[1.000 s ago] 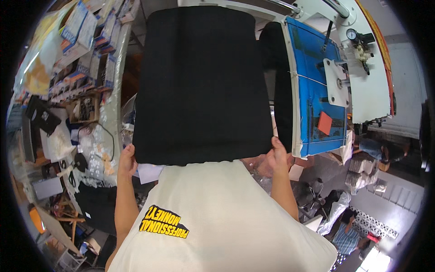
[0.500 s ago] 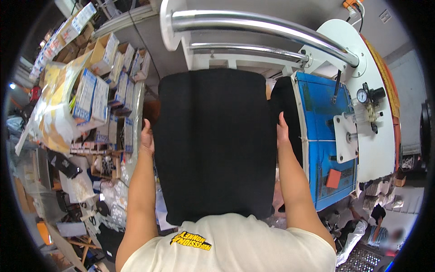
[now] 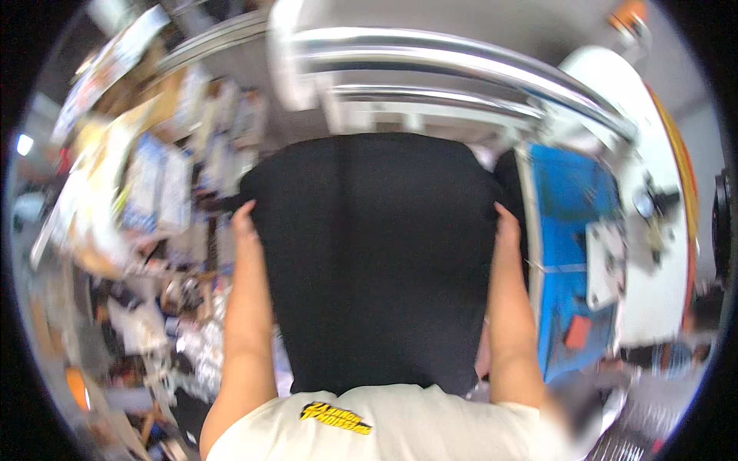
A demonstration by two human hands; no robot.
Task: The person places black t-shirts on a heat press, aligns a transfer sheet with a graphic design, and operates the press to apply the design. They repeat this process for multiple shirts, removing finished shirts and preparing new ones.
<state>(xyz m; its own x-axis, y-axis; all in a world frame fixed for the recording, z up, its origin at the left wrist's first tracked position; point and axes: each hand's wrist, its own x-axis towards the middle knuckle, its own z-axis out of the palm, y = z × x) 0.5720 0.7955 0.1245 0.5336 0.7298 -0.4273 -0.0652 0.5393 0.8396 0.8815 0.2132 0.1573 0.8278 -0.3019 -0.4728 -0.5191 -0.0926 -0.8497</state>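
Observation:
A wide black fabric piece point(image 3: 377, 261) lies spread flat in front of me, its near end reaching my shirt. It looks like a garment, though its kind does not show. At its left edge, my left hand point(image 3: 244, 223) pinches the cloth with the thumb on the outside; the other fingers are hidden. On the opposite edge my right hand point(image 3: 505, 223) grips in the same way. Between both hands the cloth is drawn out wide, and its far corners flare outward. Whatever lies beneath the cloth is covered.
Chrome bars point(image 3: 430, 50) of a white machine cross beyond the cloth. To the right stands a blue panel point(image 3: 573, 177) with a red block point(image 3: 578, 332) on it, beside a pressure gauge point(image 3: 644, 201). Stacked boxes point(image 3: 157, 184) and plastic-wrapped clutter fill the left.
Both hands have closed on the cloth's edges and pulled them outward, so its far part is wider. The view has shifted and blurred slightly.

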